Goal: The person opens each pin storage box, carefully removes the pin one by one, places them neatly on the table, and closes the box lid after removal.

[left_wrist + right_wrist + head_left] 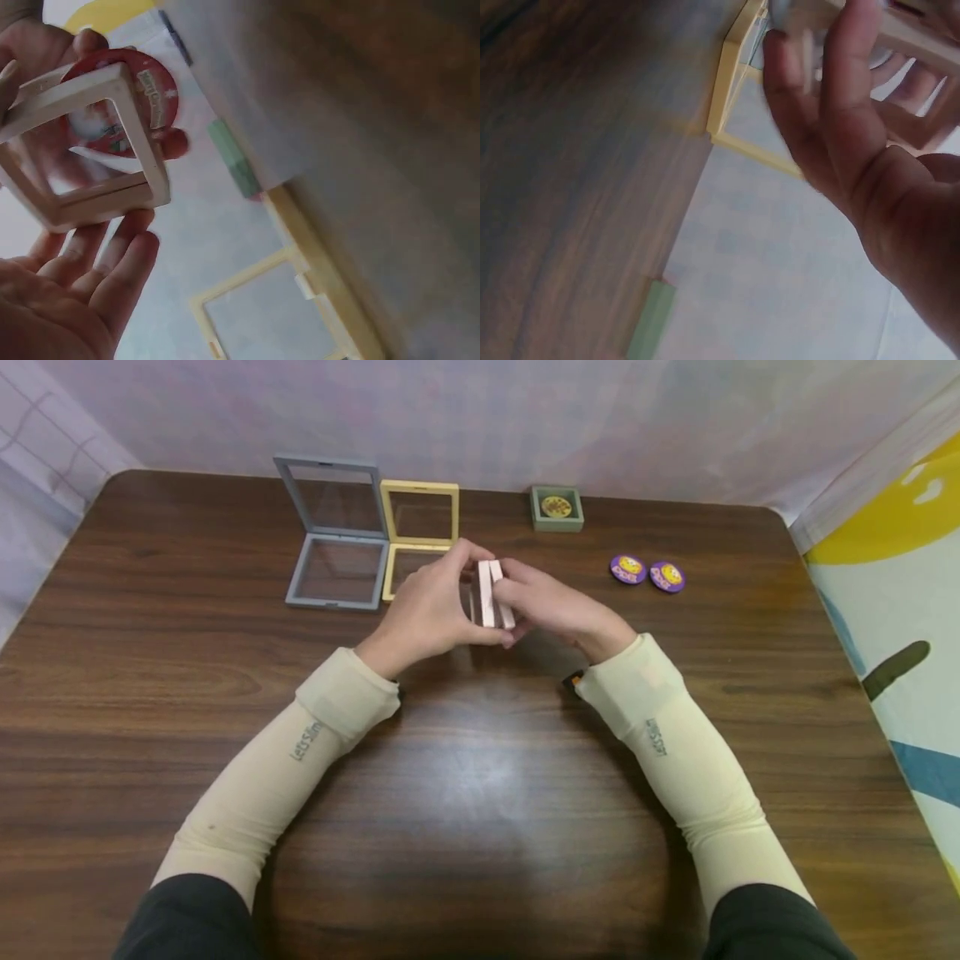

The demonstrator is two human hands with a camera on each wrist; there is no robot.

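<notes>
Both hands hold a pale pink hinged display frame upright above the table, its two halves slightly apart. The left hand spans the frame, fingers at its top edge and thumb at its bottom. On the other side, the right hand grips the right half, with its thumb against it. Through the clear window in the left wrist view, a red round badge with a picture and lettering shows, sticking out past the frame's edge. Fingers of the right hand partly cover the pink frame in the right wrist view.
A grey-blue frame and a yellow frame stand opened at the back left. A green frame with a round yellow piece is near the wall. Two purple badges lie to the right on the wooden table.
</notes>
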